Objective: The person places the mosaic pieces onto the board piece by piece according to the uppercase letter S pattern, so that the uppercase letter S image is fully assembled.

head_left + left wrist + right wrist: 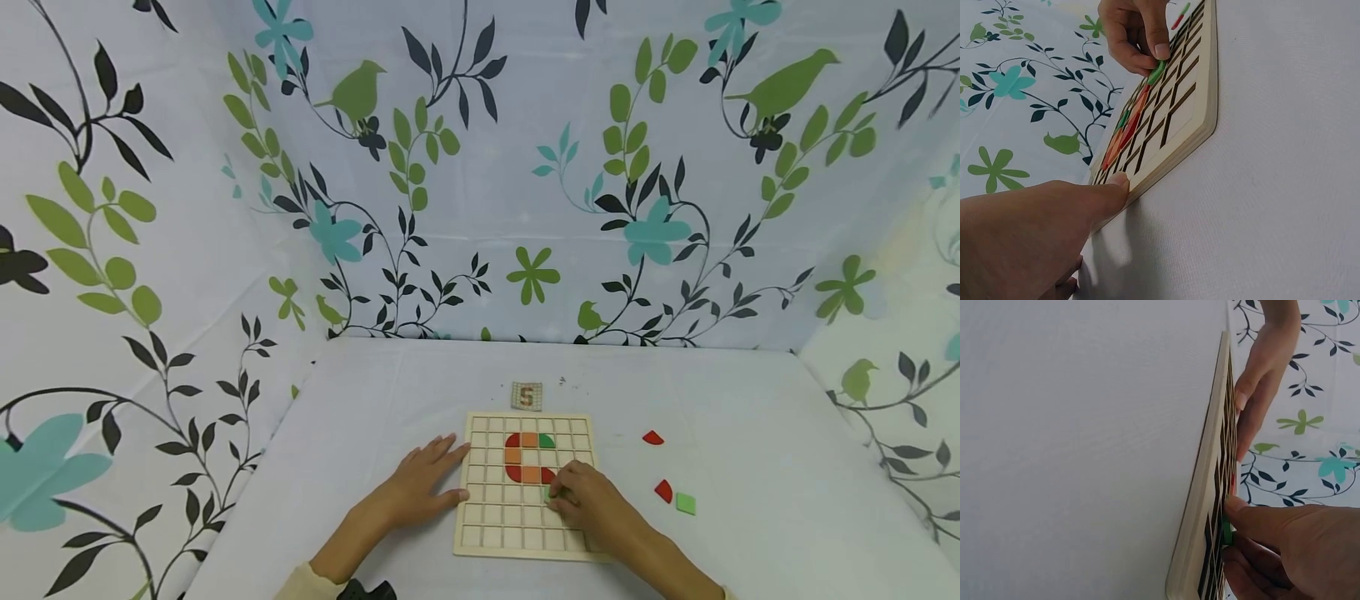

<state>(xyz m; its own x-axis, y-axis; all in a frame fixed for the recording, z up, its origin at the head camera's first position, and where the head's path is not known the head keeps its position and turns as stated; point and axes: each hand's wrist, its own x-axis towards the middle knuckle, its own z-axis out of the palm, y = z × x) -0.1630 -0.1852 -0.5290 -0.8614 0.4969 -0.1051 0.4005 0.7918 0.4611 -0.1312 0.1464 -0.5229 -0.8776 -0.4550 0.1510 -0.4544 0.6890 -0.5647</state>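
A light wooden grid board (491, 496) lies on the white table. Set into it is a C-like run of pieces: red quarter-rounds (513, 474), orange squares (530, 438) and a green quarter-round (546, 441). My right hand (596, 504) pinches a green piece (1157, 73) between thumb and fingers at the grid, just below the lower right red piece (548, 476). Fingers partly cover its outline. My left hand (420, 487) lies at the board's left edge, fingers extended and spread, its thumb (1116, 184) touching the rim.
Above the board lies a small card (527, 397) with an S pattern. To the right on the table are two loose red quarter-rounds (653, 437) and a light green square (686, 503). Patterned cloth (465, 208) hangs behind and at both sides.
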